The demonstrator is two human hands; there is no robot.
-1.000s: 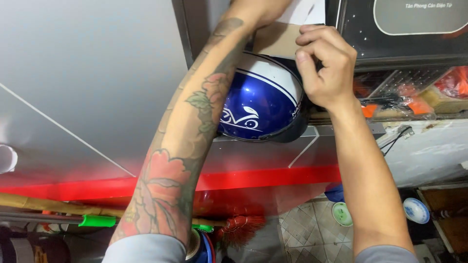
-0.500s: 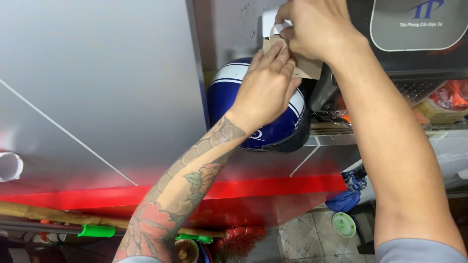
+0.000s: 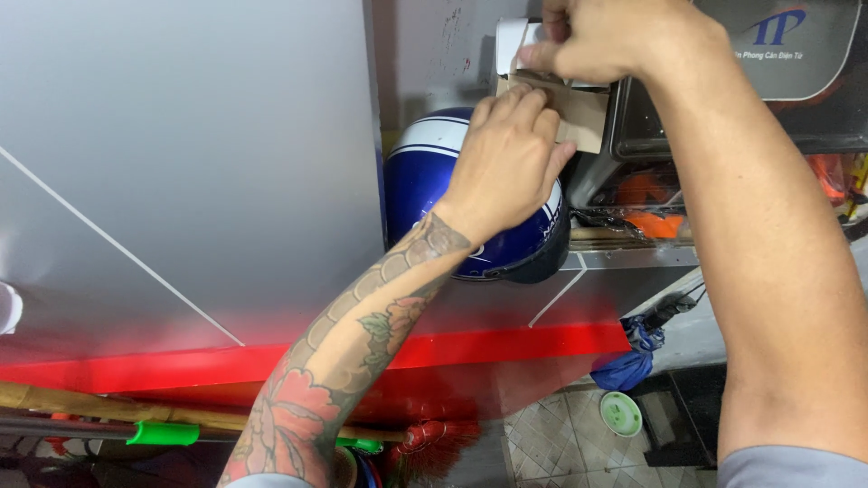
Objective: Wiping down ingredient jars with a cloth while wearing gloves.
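Note:
My left hand, on a tattooed forearm, presses its fingers against the lower edge of a small brown cardboard box. My right hand pinches the top of that box near its white inner flap. Both hands work above a blue helmet with white stripes, which rests on a shelf. The box is largely hidden behind my hands.
A grey panel with a red band below fills the left. A dark device stands at the right, with orange items under it. Below lie a wooden stick, a blue cloth and a green lid on tiled floor.
My left hand came down from behind the box to its front lower edge. My right hand rose from the helmet's side to the box top. The view shifted left.

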